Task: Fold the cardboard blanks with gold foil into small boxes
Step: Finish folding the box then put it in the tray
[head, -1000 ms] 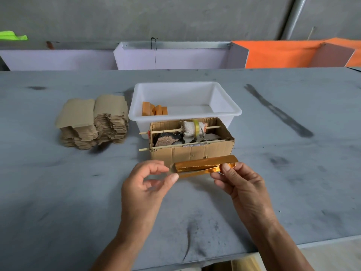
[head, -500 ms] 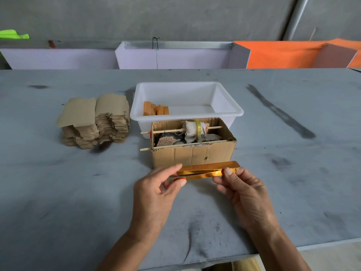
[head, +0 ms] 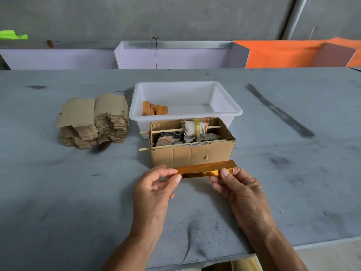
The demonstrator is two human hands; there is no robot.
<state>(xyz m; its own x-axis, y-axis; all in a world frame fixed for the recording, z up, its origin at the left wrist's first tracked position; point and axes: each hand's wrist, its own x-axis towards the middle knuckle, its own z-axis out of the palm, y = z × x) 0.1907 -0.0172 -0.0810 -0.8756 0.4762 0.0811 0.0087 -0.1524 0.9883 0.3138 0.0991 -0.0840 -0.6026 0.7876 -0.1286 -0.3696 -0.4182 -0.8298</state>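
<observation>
You are working at a grey table (head: 58,192), with a white tub (head: 224,98), an open cardboard box (head: 192,153) and stacked blanks (head: 91,122) lying behind. Your left hand (head: 154,190) and right hand (head: 240,192) are pinching the gold foil blank (head: 203,170) by its ends, just before the box.

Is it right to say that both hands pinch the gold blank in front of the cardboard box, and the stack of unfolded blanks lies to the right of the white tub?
Not quite. The head view shows the stack of blanks to the left of the white tub, not the right. The rest holds: left hand and right hand pinch the gold blank before the cardboard box.
</observation>
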